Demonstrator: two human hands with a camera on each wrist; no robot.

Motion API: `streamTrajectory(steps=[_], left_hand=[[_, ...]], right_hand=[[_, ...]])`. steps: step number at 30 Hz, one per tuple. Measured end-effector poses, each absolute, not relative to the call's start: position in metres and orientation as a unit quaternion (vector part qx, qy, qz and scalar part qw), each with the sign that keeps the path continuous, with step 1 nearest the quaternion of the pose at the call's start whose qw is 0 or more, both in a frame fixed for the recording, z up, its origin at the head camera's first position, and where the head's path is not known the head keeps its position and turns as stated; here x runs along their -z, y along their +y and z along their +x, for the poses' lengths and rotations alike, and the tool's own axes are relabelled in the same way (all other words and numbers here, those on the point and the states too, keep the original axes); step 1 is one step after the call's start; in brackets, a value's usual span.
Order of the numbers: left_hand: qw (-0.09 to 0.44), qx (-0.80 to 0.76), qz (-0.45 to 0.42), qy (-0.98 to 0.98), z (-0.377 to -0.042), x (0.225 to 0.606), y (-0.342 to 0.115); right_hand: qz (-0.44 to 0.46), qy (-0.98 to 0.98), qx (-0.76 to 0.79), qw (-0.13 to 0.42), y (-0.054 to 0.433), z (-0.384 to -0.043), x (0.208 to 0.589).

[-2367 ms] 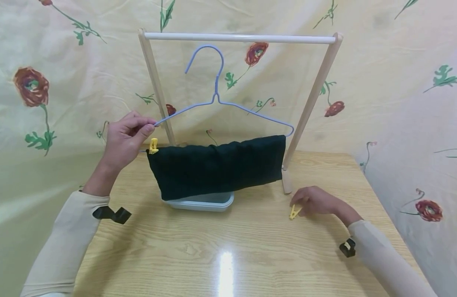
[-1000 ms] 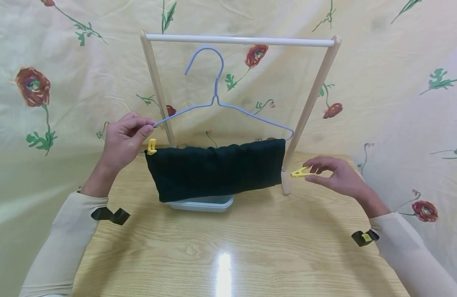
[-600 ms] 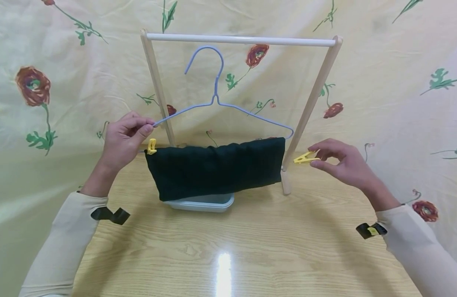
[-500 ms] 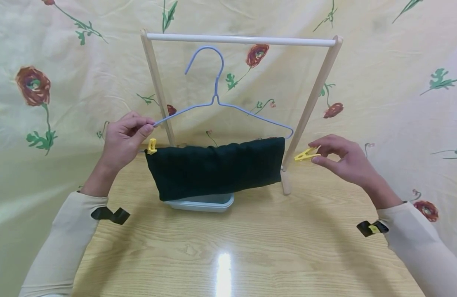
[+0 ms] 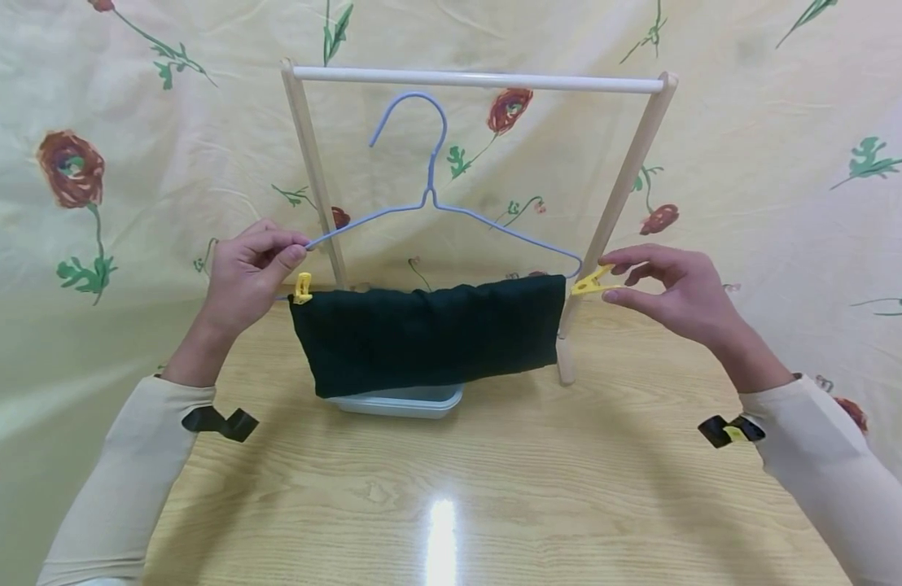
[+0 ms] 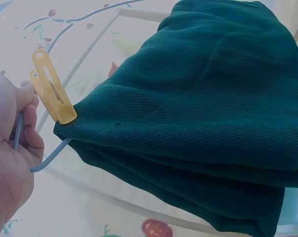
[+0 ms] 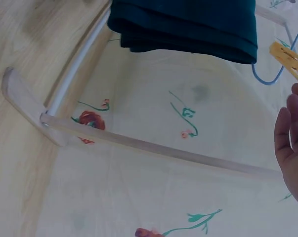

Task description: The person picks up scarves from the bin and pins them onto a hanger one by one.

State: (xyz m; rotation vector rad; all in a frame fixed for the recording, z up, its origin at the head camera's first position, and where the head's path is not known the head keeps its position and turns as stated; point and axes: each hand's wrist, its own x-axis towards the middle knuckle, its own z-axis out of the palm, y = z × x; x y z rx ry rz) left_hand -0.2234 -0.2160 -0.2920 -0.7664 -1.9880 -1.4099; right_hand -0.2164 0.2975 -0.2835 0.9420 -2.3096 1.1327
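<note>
In the head view a blue wire hanger is held up, hook uppermost, by my left hand, which pinches its left corner. A dark green folded cloth drapes over the hanger's bottom bar. One yellow clothespin clips the cloth's left top corner to the bar, just beside my left fingers. My right hand pinches a second yellow clothespin between thumb and fingers. Its tip points left, close to the hanger's right corner and the cloth's right top edge. The right wrist view shows a gap between this clothespin and the cloth.
Behind the hanger stands a wooden rack with a white top rail and a right post. Below the cloth a light blue tray sits on the wooden table. Flowered fabric covers the back and sides.
My right hand has lifted the second clothespin from the table, then moved it up and left to the hanger's right corner. The left hand holds the hanger nearly still.
</note>
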Motion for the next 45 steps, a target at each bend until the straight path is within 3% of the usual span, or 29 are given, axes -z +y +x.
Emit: streamTrajectory(steps=[10,22,45], left_hand=[[0.291,0.526,-0.287,-0.745,-0.222,0.291,-0.215],[0.293,0.525,-0.289,-0.745,-0.221,0.292,-0.214],[0.292,0.521,-0.303,-0.742,-0.220,0.290,-0.211]], right_hand=[[0.300,-0.867,-0.311,0.248,0.284,-0.215,0.266],[0.353,-0.838,-0.260,0.323,0.270,-0.221,0.257],[0.414,-0.815,-0.218,0.342,0.262,-0.226,0.266]])
